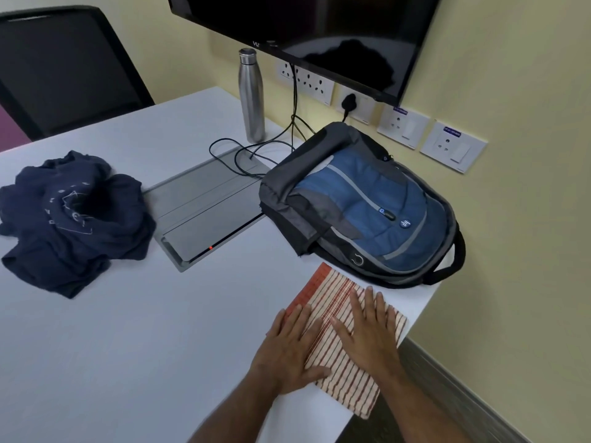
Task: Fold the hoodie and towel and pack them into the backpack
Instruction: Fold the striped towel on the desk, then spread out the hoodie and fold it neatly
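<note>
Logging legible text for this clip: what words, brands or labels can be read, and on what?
"VU", partly cut off: monitor bezel.
Round logo badges on backpack: too small to read.
White print on hoodie: crumpled, unreadable.
Purple labels on wall sockets: blurred.

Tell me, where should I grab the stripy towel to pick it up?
Probably pinch the folded towel by its long edge nearest you, which runs along the table edge, thumb on top and fingers beneath. It lies flat in layers under the left hand and right hand, so one-corner grabs could unfold it.
</note>
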The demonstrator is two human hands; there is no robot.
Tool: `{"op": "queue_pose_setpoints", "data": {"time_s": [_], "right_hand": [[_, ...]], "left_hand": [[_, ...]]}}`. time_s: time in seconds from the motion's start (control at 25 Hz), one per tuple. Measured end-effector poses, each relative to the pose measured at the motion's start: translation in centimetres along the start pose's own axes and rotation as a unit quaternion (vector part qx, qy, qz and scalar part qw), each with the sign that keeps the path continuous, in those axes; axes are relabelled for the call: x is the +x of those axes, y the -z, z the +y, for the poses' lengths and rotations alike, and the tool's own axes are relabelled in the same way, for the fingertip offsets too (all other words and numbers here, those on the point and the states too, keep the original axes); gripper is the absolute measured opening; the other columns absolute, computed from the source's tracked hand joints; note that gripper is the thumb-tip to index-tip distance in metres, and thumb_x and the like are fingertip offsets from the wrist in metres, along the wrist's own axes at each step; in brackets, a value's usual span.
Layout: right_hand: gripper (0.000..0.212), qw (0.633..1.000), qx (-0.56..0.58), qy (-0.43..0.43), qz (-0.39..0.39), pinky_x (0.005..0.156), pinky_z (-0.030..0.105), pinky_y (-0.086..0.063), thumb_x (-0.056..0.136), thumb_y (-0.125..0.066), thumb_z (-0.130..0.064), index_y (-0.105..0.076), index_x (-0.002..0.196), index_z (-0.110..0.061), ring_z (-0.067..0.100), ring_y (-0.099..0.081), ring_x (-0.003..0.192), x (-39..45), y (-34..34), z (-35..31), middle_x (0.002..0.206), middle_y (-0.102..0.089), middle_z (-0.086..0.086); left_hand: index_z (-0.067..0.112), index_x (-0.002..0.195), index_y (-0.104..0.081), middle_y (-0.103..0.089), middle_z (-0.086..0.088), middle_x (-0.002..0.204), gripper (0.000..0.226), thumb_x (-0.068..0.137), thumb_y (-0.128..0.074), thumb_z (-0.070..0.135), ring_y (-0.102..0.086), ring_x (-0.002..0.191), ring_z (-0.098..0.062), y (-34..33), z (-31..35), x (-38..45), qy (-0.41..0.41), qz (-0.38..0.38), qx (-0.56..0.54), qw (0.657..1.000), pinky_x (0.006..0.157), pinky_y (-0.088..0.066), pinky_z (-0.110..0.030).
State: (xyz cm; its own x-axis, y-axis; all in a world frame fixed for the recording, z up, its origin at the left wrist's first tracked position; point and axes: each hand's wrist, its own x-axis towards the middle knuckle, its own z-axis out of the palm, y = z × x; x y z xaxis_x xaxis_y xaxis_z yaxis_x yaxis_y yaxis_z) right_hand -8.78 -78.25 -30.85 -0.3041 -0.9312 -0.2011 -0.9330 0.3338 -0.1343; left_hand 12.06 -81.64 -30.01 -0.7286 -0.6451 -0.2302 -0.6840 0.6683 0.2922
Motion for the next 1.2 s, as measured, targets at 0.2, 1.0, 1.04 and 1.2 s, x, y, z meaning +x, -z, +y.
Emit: {"op": "queue_pose_setpoints", "data": {"time_s": [0.2, 1.0, 1.04, 1.2], "right_hand": [[0.088, 1.000, -0.014, 0.008, 0.003, 0.118, 0.048, 0.017, 0.085, -0.001, -0.080, 0.014, 0.155, -0.028, 0.025, 0.022, 0.149, 0.9, 0.3, 1.7, 0.163, 0.019, 0.007], [0.066, 0.979, 0.059, 0.162, 0.112, 0.091, 0.045, -0.053, 0.093, -0.031, -0.061, -0.061, 0.126, -0.012, 0.027, -0.061, 0.112, 3.5, 4.9, -16.9, 0.122, -0.066, 0.007], [0.061, 0.975, 0.076, 0.175, 0.115, 0.090, 0.044, -0.053, 0.092, -0.036, -0.057, -0.061, 0.125, -0.012, 0.028, -0.061, 0.112, 3.7, 5.1, -19.2, 0.122, -0.066, 0.006], [0.043, 0.964, 0.109, 0.212, 0.114, 0.092, 0.042, -0.050, 0.090, -0.063, -0.035, -0.061, 0.125, -0.012, 0.028, -0.058, 0.114, 5.0, 5.8, -28.3, 0.122, -0.066, 0.005]], "left_hand": [[0.032, 0.155, 0.019, 0.027, 0.005, 0.161, 0.095, 0.084, -0.012, 0.088, 0.032, 0.145, -0.018, 0.3, 1.0, 1.8, 0.004, -0.027, 0.004, 1.000, 0.116, 0.025, -0.043], [0.017, 0.135, -0.056, -0.058, -0.003, 0.137, 0.061, 0.091, -0.046, 0.058, -0.054, 0.126, -0.025, 7.3, -13.8, -9.5, 0.168, 0.251, -0.072, 0.951, 0.107, -0.040, -0.037], [0.016, 0.128, -0.061, -0.064, -0.002, 0.127, 0.059, 0.088, -0.049, 0.057, -0.061, 0.116, -0.025, 7.7, -16.2, -11.5, 0.193, 0.277, -0.076, 0.938, 0.098, -0.047, -0.038], [0.016, 0.130, -0.061, -0.065, -0.002, 0.125, 0.058, 0.087, -0.056, 0.054, -0.059, 0.116, -0.027, 9.9, -24.7, -19.6, 0.343, 0.320, -0.111, 0.876, 0.094, -0.049, -0.039]]}}
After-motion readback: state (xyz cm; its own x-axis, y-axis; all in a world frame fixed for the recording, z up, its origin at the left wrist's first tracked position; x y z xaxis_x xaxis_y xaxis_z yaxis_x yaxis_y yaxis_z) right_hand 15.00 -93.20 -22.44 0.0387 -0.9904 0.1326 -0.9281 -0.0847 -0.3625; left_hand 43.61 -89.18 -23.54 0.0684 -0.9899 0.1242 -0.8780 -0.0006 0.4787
